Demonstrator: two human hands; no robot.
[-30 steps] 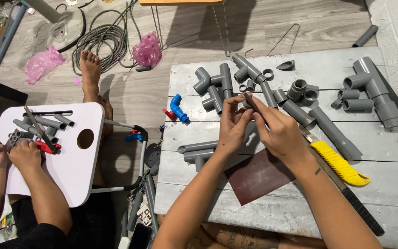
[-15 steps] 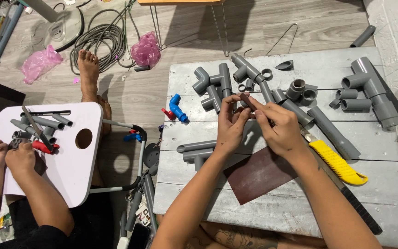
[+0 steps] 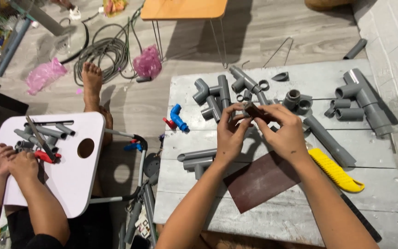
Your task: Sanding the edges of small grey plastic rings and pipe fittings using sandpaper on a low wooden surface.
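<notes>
My left hand (image 3: 230,133) and my right hand (image 3: 285,129) meet above the grey wooden board (image 3: 295,221). Between their fingertips they hold a short grey pipe piece wrapped in a scrap of brown sandpaper (image 3: 254,110). A larger sheet of brown sandpaper (image 3: 261,180) lies flat on the board just under my wrists. A yellow utility knife (image 3: 335,169) rests to the right of my right forearm. Grey pipe pieces (image 3: 198,160) lie left of my left wrist.
Grey pipe fittings (image 3: 213,94) and a big joined assembly (image 3: 365,101) crowd the board's far side, with a blue valve (image 3: 178,117) at its left edge. A co-worker's hands (image 3: 10,161) work over a white table (image 3: 70,184) with pipes. Cables (image 3: 107,50) and pink bags (image 3: 147,62) lie on the floor.
My hands have shifted slightly left and turned the sandpaper-wrapped pipe piece between the fingers. The co-worker's hands moved a little on the white table.
</notes>
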